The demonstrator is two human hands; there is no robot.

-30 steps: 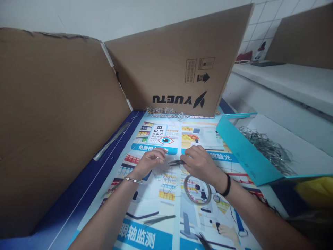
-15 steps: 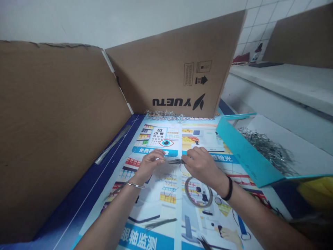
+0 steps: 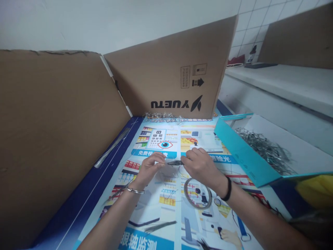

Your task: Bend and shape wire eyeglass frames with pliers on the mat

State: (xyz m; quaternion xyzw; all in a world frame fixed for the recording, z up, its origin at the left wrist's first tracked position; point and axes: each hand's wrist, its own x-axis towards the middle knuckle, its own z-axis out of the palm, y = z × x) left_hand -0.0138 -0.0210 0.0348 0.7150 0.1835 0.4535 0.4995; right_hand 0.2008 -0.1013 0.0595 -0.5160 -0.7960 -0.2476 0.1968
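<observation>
My right hand (image 3: 201, 166) is closed round small dark pliers (image 3: 174, 162), whose tips point left toward my left hand. My left hand (image 3: 151, 168) pinches a thin wire piece too fine to name, right at the plier tips. Both hands hover just above a printed poster mat (image 3: 166, 205) with an eye chart picture. A coil of wire (image 3: 197, 192) lies on the mat under my right wrist, which wears a black band. My left wrist has a thin silver bangle.
Brown cardboard walls stand at the left (image 3: 57, 132) and back (image 3: 171, 76). A teal-edged box (image 3: 241, 152) at the right holds a heap of thin metal wire pieces (image 3: 262, 147). More wire bits (image 3: 161, 115) lie along the back wall's foot. A white shelf (image 3: 281, 81) runs behind at the right.
The view has tilted slightly, so the scene sits a little lower in frame. Both hands stay together at the plier tips with barely any movement.
</observation>
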